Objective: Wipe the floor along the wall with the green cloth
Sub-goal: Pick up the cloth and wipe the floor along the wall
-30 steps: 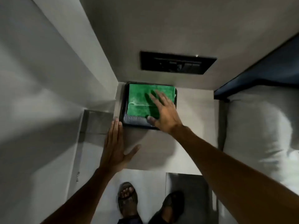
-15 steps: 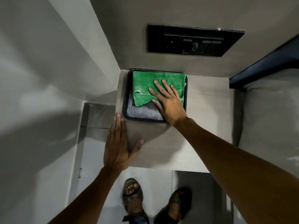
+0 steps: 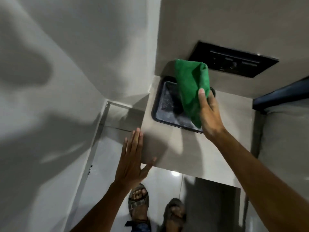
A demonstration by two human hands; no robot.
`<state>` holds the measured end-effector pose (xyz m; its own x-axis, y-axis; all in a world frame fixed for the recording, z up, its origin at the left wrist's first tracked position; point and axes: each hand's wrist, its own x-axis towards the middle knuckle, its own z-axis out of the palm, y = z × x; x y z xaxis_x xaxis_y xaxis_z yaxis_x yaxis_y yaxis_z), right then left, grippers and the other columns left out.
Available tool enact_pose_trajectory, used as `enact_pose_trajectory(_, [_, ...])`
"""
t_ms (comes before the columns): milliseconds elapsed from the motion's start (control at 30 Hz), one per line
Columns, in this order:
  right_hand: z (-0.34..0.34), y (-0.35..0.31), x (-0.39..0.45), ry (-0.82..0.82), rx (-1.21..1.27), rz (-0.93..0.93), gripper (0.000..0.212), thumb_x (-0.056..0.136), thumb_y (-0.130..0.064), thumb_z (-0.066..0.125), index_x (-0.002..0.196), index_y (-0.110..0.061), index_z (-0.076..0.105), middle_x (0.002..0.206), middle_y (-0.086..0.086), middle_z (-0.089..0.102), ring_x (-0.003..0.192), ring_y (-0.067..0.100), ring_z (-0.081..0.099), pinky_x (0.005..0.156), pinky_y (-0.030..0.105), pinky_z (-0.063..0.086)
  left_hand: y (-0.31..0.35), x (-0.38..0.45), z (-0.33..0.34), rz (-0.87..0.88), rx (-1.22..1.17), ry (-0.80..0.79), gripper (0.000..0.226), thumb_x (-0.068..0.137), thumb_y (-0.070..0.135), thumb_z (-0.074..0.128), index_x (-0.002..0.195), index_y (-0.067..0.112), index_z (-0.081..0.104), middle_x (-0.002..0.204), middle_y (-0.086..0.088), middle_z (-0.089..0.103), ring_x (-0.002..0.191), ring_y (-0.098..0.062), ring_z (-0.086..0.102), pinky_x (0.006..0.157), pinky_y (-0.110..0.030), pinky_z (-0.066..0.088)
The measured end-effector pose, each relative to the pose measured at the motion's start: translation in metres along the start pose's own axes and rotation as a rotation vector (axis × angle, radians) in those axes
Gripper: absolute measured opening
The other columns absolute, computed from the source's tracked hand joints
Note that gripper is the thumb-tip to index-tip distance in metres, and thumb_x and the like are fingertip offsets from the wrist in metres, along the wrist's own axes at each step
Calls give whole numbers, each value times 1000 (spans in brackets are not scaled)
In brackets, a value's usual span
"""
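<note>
The green cloth (image 3: 192,87) hangs in the air above the dark tray (image 3: 164,104), bunched and folded over itself, its lower corner drooping toward the tray's near rim. The right hand (image 3: 209,113) has it in a pinch: the thumb presses on the front of the fabric and the fingers wrap behind, so the grip is closed on the cloth. The tray sits on a pale grey surface (image 3: 192,148) in the corner against the wall, and its bottom looks speckled or dusty, though the picture is too soft to say which. On the wall just above it is a black switch panel (image 3: 234,64).

The left hand (image 3: 132,163) lies flat and spread at the near left edge of the surface, fingers straight, thumb out to the side, its grip wide and holding nothing. It is well apart from the tray.

Below, on the glossy tiled floor (image 3: 160,186), two feet in sandals (image 3: 138,200) stand beside the surface. At the right edge a white pillow or bedding (image 3: 284,139) lies under a dark headboard edge (image 3: 280,94). White walls (image 3: 66,64) fill the left side.
</note>
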<state>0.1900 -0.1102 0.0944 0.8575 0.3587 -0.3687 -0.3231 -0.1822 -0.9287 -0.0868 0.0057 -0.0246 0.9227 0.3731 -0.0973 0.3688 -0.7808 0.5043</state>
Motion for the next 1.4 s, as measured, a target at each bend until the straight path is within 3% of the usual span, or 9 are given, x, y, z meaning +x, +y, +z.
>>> enact_pose_trajectory(333, [144, 22, -113, -424, 585, 369, 56, 118, -48, 35, 147, -13, 69, 143, 13, 75, 132, 33, 73, 104, 54, 63, -68, -139, 3, -394, -101, 109, 98, 109, 76, 32, 177, 16, -5, 188, -2, -8, 175, -16, -5, 142, -38, 1])
enact_pose_trajectory(433, [185, 61, -133, -517, 401, 355, 46, 117, -41, 47, 153, -16, 59, 148, 13, 73, 137, 34, 71, 117, 63, 54, -90, -182, 24, -473, -86, 101, 98, 108, 77, 30, 177, 18, -8, 188, -1, -10, 174, -14, -8, 140, -31, -7])
enact_pose_trajectory(533, [220, 111, -139, -600, 212, 289, 32, 114, -32, 55, 141, -21, 68, 136, 7, 80, 127, 28, 77, 105, 47, 65, -124, -214, 53, -556, -121, 107, 100, 105, 83, 25, 176, 25, -13, 187, 5, -16, 173, -9, -13, 138, -27, -14])
enact_pose_trajectory(733, [263, 239, -128, -789, -293, -200, 22, 117, -25, 52, 132, -29, 68, 117, 6, 78, 110, 28, 77, 95, 47, 65, -190, -257, 141, -853, -258, 263, 107, 98, 90, 26, 177, 25, -3, 186, 8, -8, 172, -7, -9, 141, -41, 8])
enact_pose_trajectory(833, [271, 310, -110, -829, -476, -435, 21, 117, -25, 51, 129, -23, 68, 101, -14, 74, 93, 9, 72, 79, 35, 57, -216, -276, 189, -994, -332, 332, 111, 96, 93, 26, 177, 22, 0, 187, 4, 0, 173, -14, -1, 141, -45, 12])
enact_pose_trajectory(1000, [287, 436, -75, -891, -731, -870, 42, 108, -12, 46, 147, -10, 61, 155, 13, 63, 147, 36, 55, 132, 41, 36, -261, -317, 252, -1099, -269, 342, 120, 91, 98, 16, 177, 14, 9, 185, -1, 7, 173, -24, 12, 138, -39, 12])
enact_pose_trajectory(1100, [298, 502, -52, -1270, -1002, -1240, 52, 104, -25, 54, 156, -24, 56, 172, 5, 48, 166, 27, 28, 131, 64, 34, -278, -335, 286, -1058, -141, 349, 109, 101, 88, 26, 173, 6, 28, 181, -7, 25, 167, -31, 31, 136, -48, 27])
enact_pose_trajectory(1233, [299, 539, -44, -1468, -1205, -1219, 76, 89, -46, 64, 162, -40, 45, 184, -8, 20, 173, 23, 9, 139, 60, 7, -290, -336, 318, -1067, -36, 345, 102, 104, 80, 30, 173, 5, 27, 184, -12, 22, 169, -33, 24, 140, -40, 3])
enact_pose_trajectory(1400, [298, 533, -47, -1359, -1034, -1152, 70, 94, -50, 67, 159, -28, 50, 180, 1, 32, 170, 26, 25, 135, 65, 21, -284, -324, 327, -1098, 109, 378, 104, 102, 81, 28, 171, 3, 33, 184, -14, 25, 170, -35, 22, 140, -47, 4])
